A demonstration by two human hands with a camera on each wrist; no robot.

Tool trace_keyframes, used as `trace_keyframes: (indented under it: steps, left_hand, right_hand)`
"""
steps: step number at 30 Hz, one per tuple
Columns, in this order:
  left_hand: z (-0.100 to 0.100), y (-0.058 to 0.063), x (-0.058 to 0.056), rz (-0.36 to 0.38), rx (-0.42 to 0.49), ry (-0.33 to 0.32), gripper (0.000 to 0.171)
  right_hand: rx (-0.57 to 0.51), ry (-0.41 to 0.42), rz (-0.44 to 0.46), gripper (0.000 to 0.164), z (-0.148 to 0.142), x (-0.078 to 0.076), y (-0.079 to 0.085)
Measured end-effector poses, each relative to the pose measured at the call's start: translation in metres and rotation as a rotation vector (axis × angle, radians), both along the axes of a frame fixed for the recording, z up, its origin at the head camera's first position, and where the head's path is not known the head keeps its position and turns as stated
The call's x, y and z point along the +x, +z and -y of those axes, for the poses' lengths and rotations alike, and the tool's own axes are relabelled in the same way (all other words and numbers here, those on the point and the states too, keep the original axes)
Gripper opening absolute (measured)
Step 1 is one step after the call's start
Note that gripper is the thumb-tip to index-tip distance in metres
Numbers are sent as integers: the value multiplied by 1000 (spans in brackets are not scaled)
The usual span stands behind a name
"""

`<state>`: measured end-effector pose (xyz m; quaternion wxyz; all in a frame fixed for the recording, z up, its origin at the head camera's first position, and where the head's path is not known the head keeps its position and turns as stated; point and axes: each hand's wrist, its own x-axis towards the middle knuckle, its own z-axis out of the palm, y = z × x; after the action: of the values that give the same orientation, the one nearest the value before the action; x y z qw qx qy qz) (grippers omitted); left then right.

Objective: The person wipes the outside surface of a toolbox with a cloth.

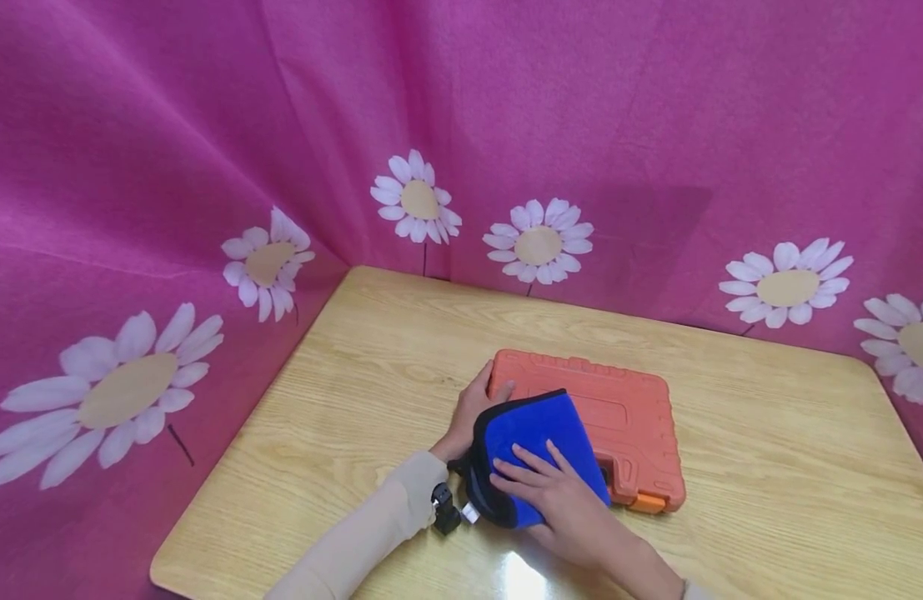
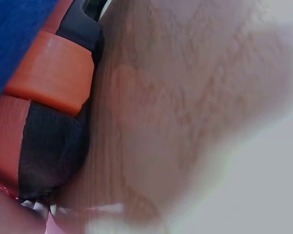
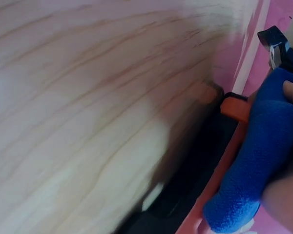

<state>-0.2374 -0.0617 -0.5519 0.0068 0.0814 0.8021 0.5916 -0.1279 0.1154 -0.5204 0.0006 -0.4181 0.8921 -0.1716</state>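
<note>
A blue cloth (image 1: 536, 437) with black edging lies folded over the near left part of an orange-red plastic carrying case (image 1: 634, 412). My right hand (image 1: 566, 504) presses on the cloth with its fingers spread and nearly straight. At the case's left edge, my left hand (image 1: 472, 412) grips the side, its thumb over the top face; the cloth partly covers this hand. The case lies flat and closed, with an orange latch (image 1: 647, 502) on its near side. In the left wrist view another orange latch (image 2: 53, 68) and the black lower shell (image 2: 51, 151) show close up.
The case rests on a light wood-grain table (image 1: 341, 375). A pink curtain (image 1: 619, 125) printed with white daisies hangs behind the table and along its left side. A black device (image 1: 444, 508) is strapped at the left wrist.
</note>
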Motion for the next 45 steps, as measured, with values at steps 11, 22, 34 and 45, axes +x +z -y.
trace_keyframes:
  steps: [11,22,34,45]
  left_hand:
    - [1,-2,-4,18,-92,41,62]
    - [-2,-2,-7,53,-157,77,66]
    - [-3,-2,-7,74,-159,81,68]
    - [-4,-2,-7,88,-140,75,68]
  right_hand:
    - [1,-61,45,59,-21,5,5]
    - [-33,-78,-55,64,-43,11,1]
    - [27,-97,-112,64,-59,17,2]
    - [146,-143,-172,64,-75,28,10]
